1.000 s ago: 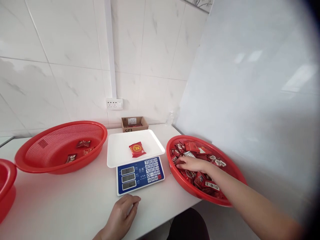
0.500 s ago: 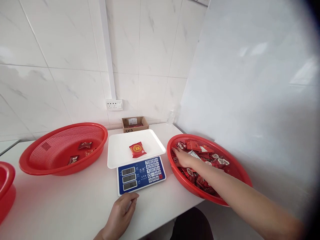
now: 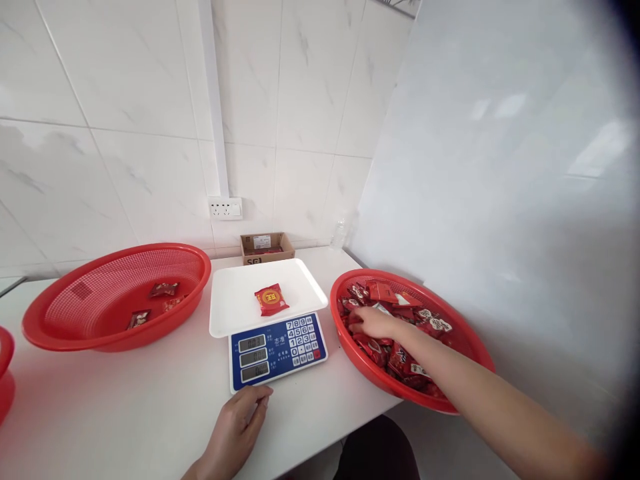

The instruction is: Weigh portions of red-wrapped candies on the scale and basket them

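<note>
My right hand (image 3: 375,323) reaches into the right red plastic basket (image 3: 385,383), fingers curled down among red-wrapped snack packets (image 3: 400,357). Its fingertips are partly hidden, and what they hold cannot be made out. My left hand (image 3: 243,420) rests on the table just in front of the digital scale (image 3: 280,350), its fingers folded in and nothing visible in them. On the scale's white tray (image 3: 233,293) lies one red snack packet (image 3: 272,300) with a round gold emblem. The scale's display is lit with digits.
At the left stands another red basket (image 3: 95,340) with a few small packets inside. Part of a further red basket (image 3: 4,373) shows at the left edge. Behind the scale are a cardboard box (image 3: 267,248) and a clear plastic bottle (image 3: 340,232) near the wall.
My right hand has shifted slightly toward me inside the basket, its fingers more curled, and the packets around it have moved. My left hand stays by the scale. The view has turned slightly.
</note>
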Tool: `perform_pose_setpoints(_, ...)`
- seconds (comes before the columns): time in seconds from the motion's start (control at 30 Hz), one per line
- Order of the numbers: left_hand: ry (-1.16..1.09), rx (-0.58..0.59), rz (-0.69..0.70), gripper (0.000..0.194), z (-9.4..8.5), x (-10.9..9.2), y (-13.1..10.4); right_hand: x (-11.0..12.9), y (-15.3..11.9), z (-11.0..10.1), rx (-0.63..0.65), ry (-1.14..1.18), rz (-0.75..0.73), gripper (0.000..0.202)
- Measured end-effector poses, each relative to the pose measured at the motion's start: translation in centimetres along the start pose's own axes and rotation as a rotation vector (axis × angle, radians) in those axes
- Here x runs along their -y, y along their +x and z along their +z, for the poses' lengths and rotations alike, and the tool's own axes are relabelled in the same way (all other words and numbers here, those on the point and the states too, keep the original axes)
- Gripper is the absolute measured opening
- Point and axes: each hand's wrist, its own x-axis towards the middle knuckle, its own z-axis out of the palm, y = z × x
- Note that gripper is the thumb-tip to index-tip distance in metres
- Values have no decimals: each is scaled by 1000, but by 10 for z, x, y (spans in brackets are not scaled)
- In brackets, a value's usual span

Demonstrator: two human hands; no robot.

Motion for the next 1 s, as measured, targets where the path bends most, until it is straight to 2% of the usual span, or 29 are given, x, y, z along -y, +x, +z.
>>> perform_pose_setpoints(0.1,-3,-5,-20,20,0,1,-1,8,0,13,108,-93,-11,21)
perform_pose_setpoints(0.23,-22,6,-69,22,1,3,-2,14,5,16,112,-114,-8,35)
perform_pose_setpoints(0.37,-26,34,-88,25,3,5,-3,18,1,25,-6,-113,57,42)
perform_pose_setpoints(0.43,-23,41,-88,25,3,5,-2,21,-3,31,-86,-54,87,34)
perform_pose_setpoints(0.5,-22,38,-87,24,3,5,-2,22,-4,34,-113,36,96,20)
perform_pose_setpoints(0.6,-32,24,-101,24,3,5,-1,19,-3,24,-75,118,90,12)
perform_pose_setpoints(0.73,-51,20,-120,25,2,7,-2,6,-7,-10,-117,120,74,15)
perform_pose_setpoints(0.83,-49,31,-120,25,3,7,-1,-6,-16,-29,-3,3,101,25)
perform_pose_setpoints(0.9,-43,36,-116,24,3,7,-1,-9,-23,-30,91,-67,99,38)
perform_pose_setpoints(1.0,-46,41,-118,24,4,8,-1,-5,-31,-19,160,-133,78,58)
